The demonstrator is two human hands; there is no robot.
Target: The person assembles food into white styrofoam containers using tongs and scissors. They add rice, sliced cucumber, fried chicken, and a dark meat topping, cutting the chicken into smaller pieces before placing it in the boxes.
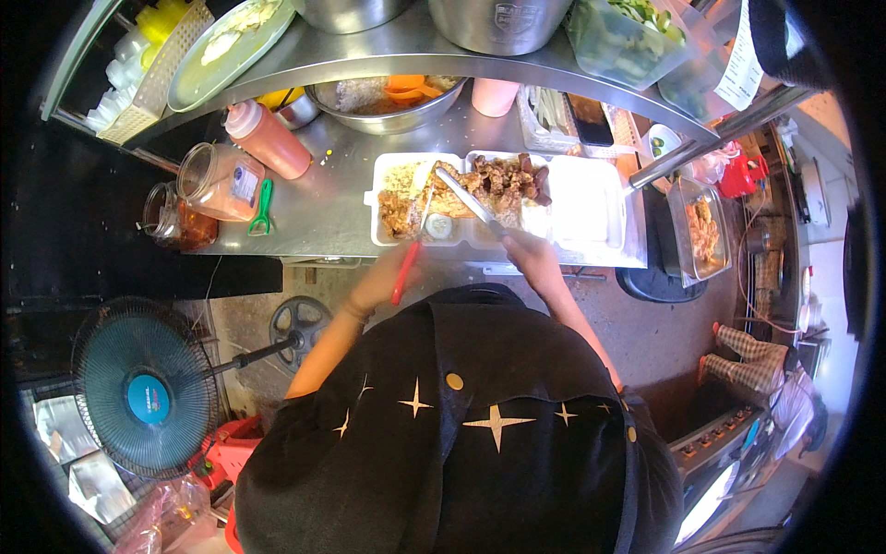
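At the far left of the steel table (318, 208), two lidded jars (217, 185) and a squeeze bottle (269, 138) stand near the front edge, well apart from the work, so they look safe from a stray elbow. The left hand (386, 277) is closed around red-handled scissors (413, 242) whose blades reach into the white foam container (434, 198); a hard snip could, I judge, pierce the thin foam or push it. That container sits close to the near table edge, with bare metal only to its left. The right hand (528, 251) grips metal tongs (469, 201) pressed together on grilled meat (503, 177); a slip would drop it. Overhead, the curved shelf (443, 51) limits lifting room.
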